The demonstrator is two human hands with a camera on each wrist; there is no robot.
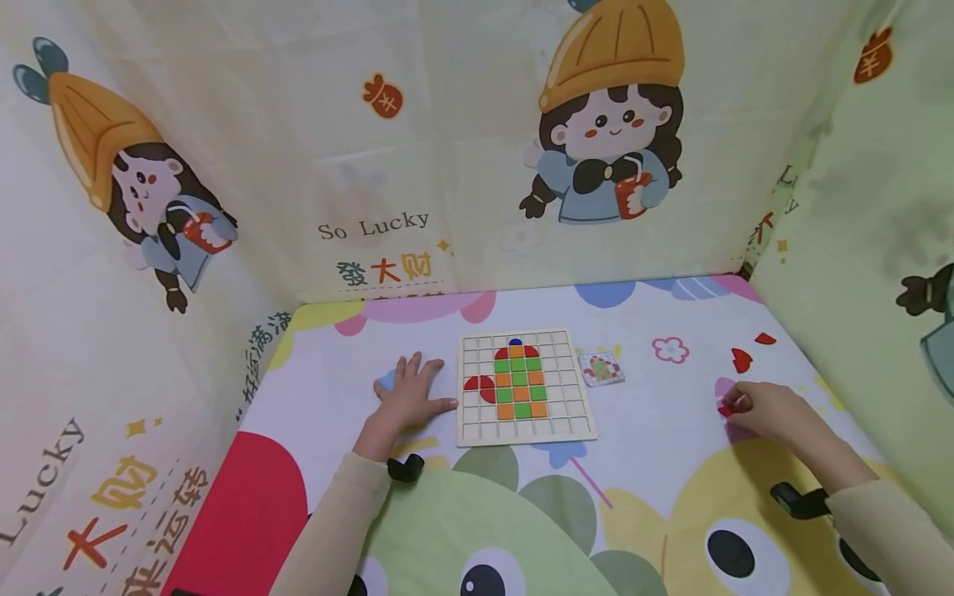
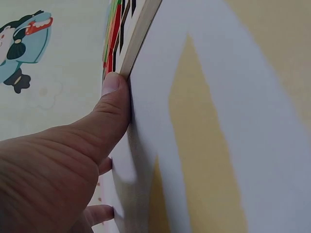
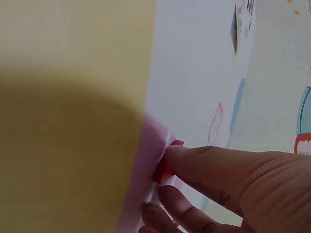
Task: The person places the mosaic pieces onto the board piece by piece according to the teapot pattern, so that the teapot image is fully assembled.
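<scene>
A wooden grid board (image 1: 477,431) lies on the table, with green, orange and red pieces and one blue piece set in its squares. My left hand (image 1: 408,393) rests spread on the tabletop at the board's left side. In the left wrist view, the thumb (image 2: 114,92) touches the board's edge. Far to the right, my right hand (image 1: 768,410) pinches a small red piece (image 3: 164,170) at the table surface. Its exact shape is partly covered by the fingers. Two loose red pieces, one nearer (image 1: 741,360) and one farther (image 1: 765,338), lie beyond this hand.
A small picture card (image 1: 602,369) lies against the board's right side. The table (image 1: 633,414) has a printed cartoon cover. Patterned cloth walls (image 1: 462,165) rise behind it and at both sides.
</scene>
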